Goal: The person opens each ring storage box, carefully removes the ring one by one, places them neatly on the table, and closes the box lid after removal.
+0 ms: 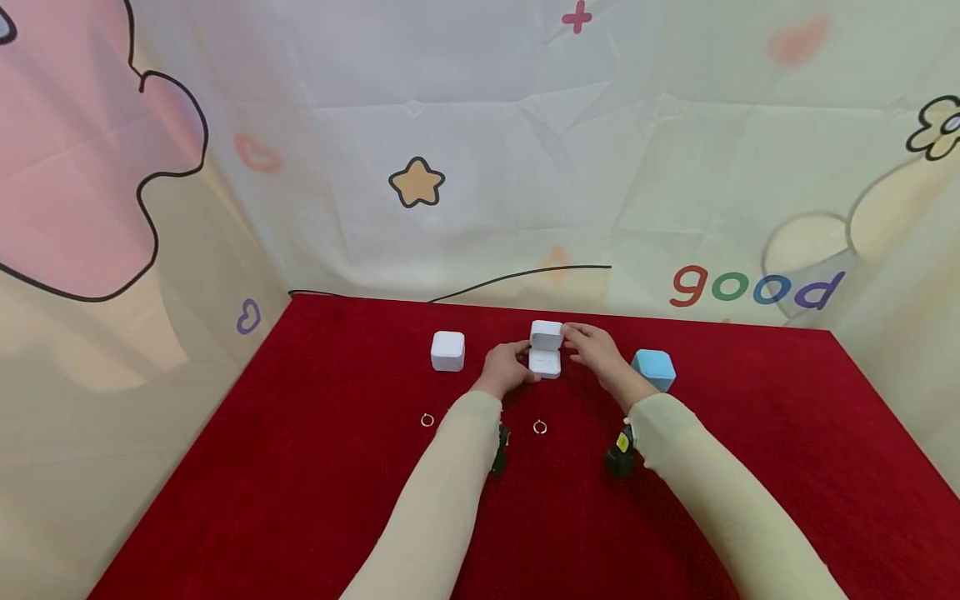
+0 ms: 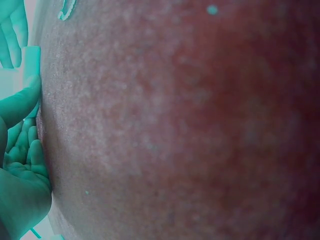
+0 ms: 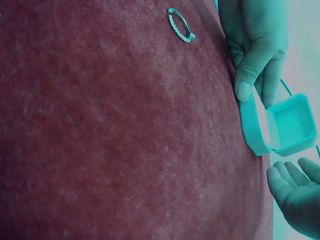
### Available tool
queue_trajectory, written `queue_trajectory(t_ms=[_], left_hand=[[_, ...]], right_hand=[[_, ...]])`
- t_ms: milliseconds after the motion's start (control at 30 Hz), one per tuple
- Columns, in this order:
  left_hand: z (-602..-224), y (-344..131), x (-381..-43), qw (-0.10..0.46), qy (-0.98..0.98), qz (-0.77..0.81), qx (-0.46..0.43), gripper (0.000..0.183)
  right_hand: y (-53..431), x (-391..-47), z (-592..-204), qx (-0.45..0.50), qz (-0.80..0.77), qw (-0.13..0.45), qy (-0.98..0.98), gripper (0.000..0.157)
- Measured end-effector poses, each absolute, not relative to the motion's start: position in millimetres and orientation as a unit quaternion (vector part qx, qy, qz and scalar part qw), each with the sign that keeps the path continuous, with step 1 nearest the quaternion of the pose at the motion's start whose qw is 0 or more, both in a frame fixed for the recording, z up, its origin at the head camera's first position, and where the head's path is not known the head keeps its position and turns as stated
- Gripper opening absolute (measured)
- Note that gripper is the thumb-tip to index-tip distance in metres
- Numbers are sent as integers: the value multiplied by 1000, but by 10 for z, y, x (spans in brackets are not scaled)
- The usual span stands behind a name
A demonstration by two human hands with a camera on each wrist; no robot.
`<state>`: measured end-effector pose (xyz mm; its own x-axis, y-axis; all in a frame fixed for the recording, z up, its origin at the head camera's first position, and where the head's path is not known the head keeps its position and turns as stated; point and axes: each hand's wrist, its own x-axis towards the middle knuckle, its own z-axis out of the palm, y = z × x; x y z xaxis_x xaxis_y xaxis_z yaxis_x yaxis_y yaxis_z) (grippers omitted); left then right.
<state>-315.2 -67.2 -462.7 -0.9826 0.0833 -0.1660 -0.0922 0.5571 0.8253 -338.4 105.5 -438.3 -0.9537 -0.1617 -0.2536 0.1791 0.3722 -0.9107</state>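
Observation:
A small white ring box (image 1: 545, 363) stands with its lid (image 1: 547, 335) raised at the far middle of the red cloth. My left hand (image 1: 504, 369) grips its base from the left side, the thumb at the front. In the right wrist view, that thumb (image 3: 244, 91) presses the front of the base. My right hand (image 1: 597, 350) is at the lid's right edge, its fingers loosely extended and holding nothing. One open-ended ring (image 1: 540, 427) lies on the cloth in front of the box, and another ring (image 1: 427, 420) lies further left.
A closed white box (image 1: 447, 352) stands left of my left hand. Beside my right wrist sits a closed light-blue box (image 1: 654, 368), partly behind the forearm. A printed curtain (image 1: 480, 225) rises along the back edge of the red cloth (image 1: 300, 467).

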Motion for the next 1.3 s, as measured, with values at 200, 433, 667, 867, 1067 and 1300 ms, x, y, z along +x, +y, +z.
queue_trajectory(t_ms=[200,433,667,867,1067,1300], left_hand=[[-4615,-673,-3142,95,875,474,-3,64],[-4611,-680,-3131,97,875,475,-5,65],[-4616,-681,-3132,100,874,476,-4,65],[-4613,-680,-3135,96,873,477,-1,65],[-4630,-681,-3158,93,875,475,4,64],[-4644,-680,-3158,88,883,461,10,66]], right_hand=[[1069,-3421,-4430,-2,-570,167,805,63],[1049,-3457,-4456,1,-568,178,804,63],[1021,-3436,-4438,1,-558,186,809,64],[1008,-3423,-4419,-4,-556,193,808,64],[1023,-3438,-4449,-13,-549,205,810,65],[1036,-3448,-4483,-28,-560,208,802,65]])
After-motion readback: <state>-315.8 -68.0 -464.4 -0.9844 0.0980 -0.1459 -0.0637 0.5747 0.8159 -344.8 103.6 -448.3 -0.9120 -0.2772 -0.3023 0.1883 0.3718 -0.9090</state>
